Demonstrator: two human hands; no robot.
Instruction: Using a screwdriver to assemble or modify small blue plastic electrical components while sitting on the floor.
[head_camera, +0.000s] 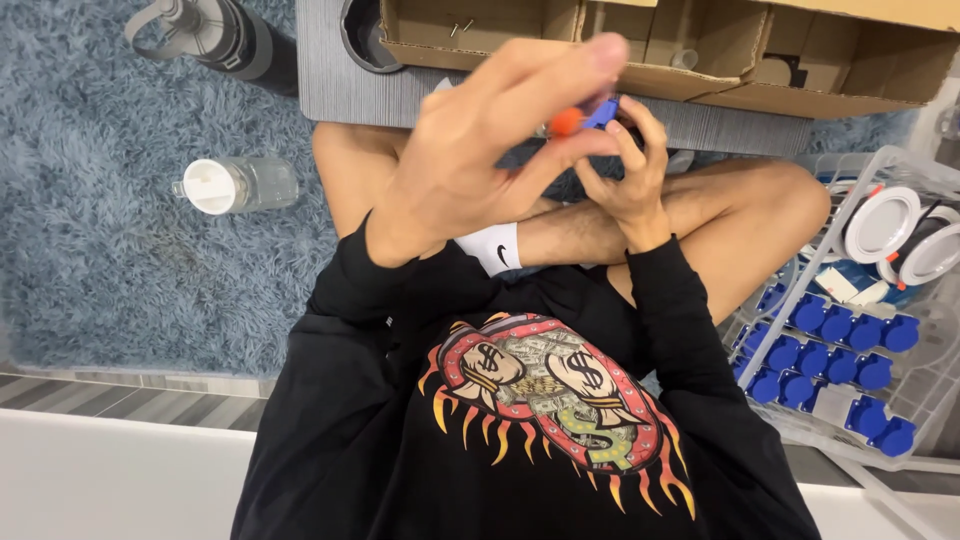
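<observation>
I sit cross-legged on a shaggy blue-grey rug (110, 230). My left hand (480, 150) is raised close to the camera, its fingers and thumb pinching a small orange round piece (566, 122). My right hand (625, 165) sits just beyond it and holds a small blue plastic part (603, 110) against the orange piece. Both hands meet above my crossed legs. Most of the blue part is hidden by my fingers.
A clear plastic bin (850, 330) at my right holds several blue caps (850, 345) and white round lids (885, 222). An open cardboard box (660, 50) lies ahead on a grey mat. A clear jar with a white lid (235, 185) and a dark bottle (215, 35) lie on the rug at left.
</observation>
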